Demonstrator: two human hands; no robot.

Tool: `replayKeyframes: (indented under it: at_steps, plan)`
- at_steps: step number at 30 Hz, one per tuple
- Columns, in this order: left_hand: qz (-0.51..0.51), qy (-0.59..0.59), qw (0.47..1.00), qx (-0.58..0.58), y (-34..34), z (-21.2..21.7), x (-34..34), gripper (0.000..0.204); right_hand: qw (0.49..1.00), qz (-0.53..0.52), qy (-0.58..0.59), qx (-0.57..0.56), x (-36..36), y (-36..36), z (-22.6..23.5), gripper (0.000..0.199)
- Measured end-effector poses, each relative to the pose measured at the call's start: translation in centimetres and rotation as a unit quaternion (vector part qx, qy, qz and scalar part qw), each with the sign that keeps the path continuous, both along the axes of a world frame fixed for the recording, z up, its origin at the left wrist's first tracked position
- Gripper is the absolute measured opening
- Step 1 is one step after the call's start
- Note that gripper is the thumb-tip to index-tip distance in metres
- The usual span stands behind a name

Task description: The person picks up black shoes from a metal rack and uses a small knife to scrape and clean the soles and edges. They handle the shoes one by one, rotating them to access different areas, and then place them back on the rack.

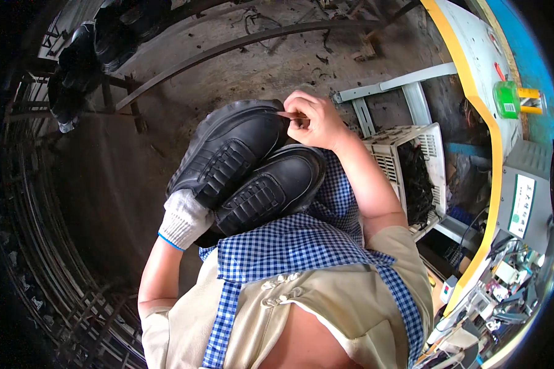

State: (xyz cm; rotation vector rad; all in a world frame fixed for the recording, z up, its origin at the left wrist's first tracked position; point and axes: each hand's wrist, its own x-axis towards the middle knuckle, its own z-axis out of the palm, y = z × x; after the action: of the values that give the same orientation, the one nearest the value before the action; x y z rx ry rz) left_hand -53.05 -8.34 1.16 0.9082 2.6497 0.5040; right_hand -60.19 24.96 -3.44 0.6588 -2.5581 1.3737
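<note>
Shoes fill the middle of the view: two black ones resting on the person's lap, over a blue checked apron [301,243]. The upper shoe [228,150] lies tilted, its toe pointing down and left, its opening up toward the far right. The lower shoe [268,187] lies just beside it on the near right, touching it along its side.

The right hand [314,120] is bare and sits at the far edge of the upper shoe, by its opening. Its thumb and forefinger are pressed together, pinching a small tan strip [287,115] at the rim of the shoe; the other fingers are curled in. The left hand [184,218] wears a white knit glove with a blue cuff and comes in from the near left. It is tucked under the upper shoe, supporting it from below; its fingers are hidden by the shoes, so I cannot tell how they are set.

To the right of the lap stands a white plastic crate [391,157] with dark pieces inside. Further right runs a worktable with a yellow edge [495,160], and on it stands a green bottle [506,99]. On the far left, more black shoes [83,61] hang on a dark metal rack [37,203]. The floor [258,67] beyond is dirty grey concrete.
</note>
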Motion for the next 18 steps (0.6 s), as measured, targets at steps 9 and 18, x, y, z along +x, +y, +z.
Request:
replayKeyframes:
  at_steps: [9,18]
  plan:
    - [0.001,-0.085,0.994,-0.061,-0.2,-0.1,0.0,0.057,0.992,0.004,0.085,0.092,1.0,1.3,1.0,0.017]
    - [-0.005,0.071,0.994,0.079,0.6,1.3,0.4,0.041,0.971,-0.077,0.043,0.224,2.5,8.3,1.1,0.016]
